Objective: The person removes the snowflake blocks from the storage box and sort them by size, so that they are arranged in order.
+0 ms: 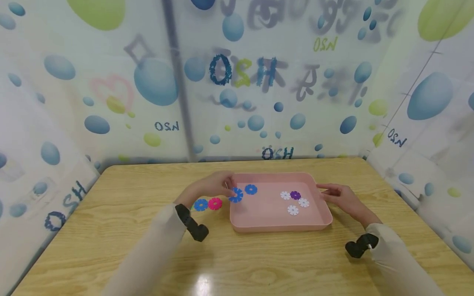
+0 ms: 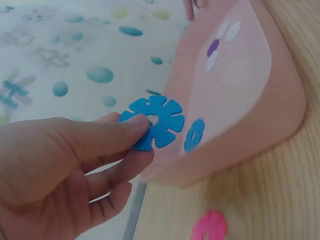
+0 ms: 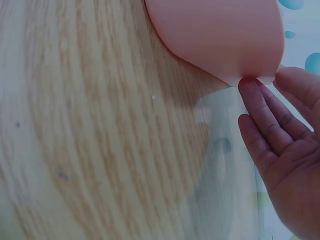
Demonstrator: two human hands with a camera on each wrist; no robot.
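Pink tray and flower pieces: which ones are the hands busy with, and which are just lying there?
In use:
- blue flower disc, pinched by the left hand at the tray's edge
- pink tray, touched at its rim by the right hand

Lying about:
- blue disc, white discs and purple disc in the tray
- blue disc on the table, pink disc

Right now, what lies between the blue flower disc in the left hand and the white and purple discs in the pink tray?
Head view: one blue flower disc, then bare pink tray floor.
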